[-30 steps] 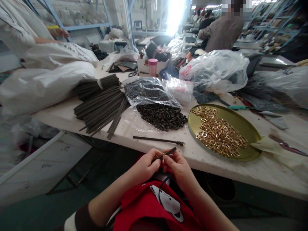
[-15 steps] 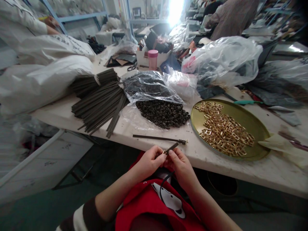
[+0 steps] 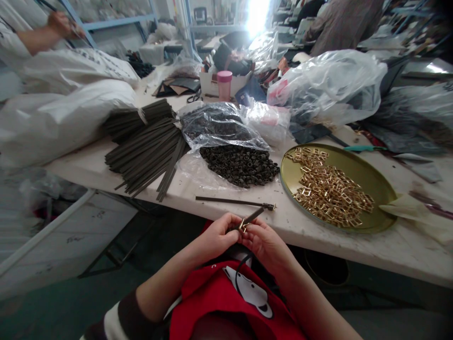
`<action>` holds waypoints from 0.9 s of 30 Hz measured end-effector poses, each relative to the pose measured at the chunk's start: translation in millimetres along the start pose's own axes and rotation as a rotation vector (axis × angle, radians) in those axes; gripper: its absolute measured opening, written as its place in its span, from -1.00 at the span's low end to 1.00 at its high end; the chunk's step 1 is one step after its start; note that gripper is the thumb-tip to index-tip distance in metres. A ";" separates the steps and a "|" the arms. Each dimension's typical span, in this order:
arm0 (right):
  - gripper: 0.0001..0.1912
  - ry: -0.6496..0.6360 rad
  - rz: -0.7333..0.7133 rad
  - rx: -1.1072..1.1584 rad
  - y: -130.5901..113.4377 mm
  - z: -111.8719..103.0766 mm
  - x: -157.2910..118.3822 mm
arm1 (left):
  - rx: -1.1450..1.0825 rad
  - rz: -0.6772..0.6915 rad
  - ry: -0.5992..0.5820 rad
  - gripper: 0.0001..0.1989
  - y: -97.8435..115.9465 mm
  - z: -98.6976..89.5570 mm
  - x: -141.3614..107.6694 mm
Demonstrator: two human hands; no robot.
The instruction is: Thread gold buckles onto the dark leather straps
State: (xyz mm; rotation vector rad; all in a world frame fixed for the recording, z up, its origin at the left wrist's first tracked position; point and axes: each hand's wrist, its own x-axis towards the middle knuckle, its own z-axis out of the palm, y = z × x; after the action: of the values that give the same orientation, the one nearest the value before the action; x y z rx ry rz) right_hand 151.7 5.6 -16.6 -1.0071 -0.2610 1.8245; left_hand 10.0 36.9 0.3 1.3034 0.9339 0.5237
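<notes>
By the bench point(image 3: 286, 226) edge, your left hand point(image 3: 221, 236) is pinching a dark strap point(image 3: 255, 215), your right hand point(image 3: 264, 240) gripping its gold buckle point(image 3: 243, 225), which is showing more than a moment ago; apparently you're adjusting it.

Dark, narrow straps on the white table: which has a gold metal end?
The lone strap in front of the black loops; heaped straps show no gold.

Strap point(image 3: 255, 216): your fingers point(image 3: 230, 218) are hiding part of it.
Gold buckle point(image 3: 242, 225): you are partly covering it.
Striped sleeve point(image 3: 132, 311): running out past your lower edge.
White-sleeved co-worker point(image 3: 13, 41): the upper left corner is cropping the body.
Far co-worker point(image 3: 345, 28): losing the head to the top edge.
</notes>
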 end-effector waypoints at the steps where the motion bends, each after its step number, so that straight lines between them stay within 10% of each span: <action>1: -0.82 0.003 -0.001 0.007 0.3 0.3 -0.7 | -0.019 0.008 0.005 -0.84 -1.6 0.0 -0.3; 23: -0.80 -0.003 -0.256 -0.344 7.0 -12.6 -12.4 | 0.001 -0.116 0.025 -0.75 -0.3 11.6 -7.7; 27: -0.86 0.123 -0.477 -0.588 11.6 -15.3 -14.7 | -0.014 -0.117 0.029 -0.76 0.4 11.8 -6.6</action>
State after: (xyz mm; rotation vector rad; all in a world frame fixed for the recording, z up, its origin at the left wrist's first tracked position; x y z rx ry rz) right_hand 157.6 -16.1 -25.3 -1.3133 -0.9167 1.2624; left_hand 16.1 25.1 2.5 1.2229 1.0223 0.4592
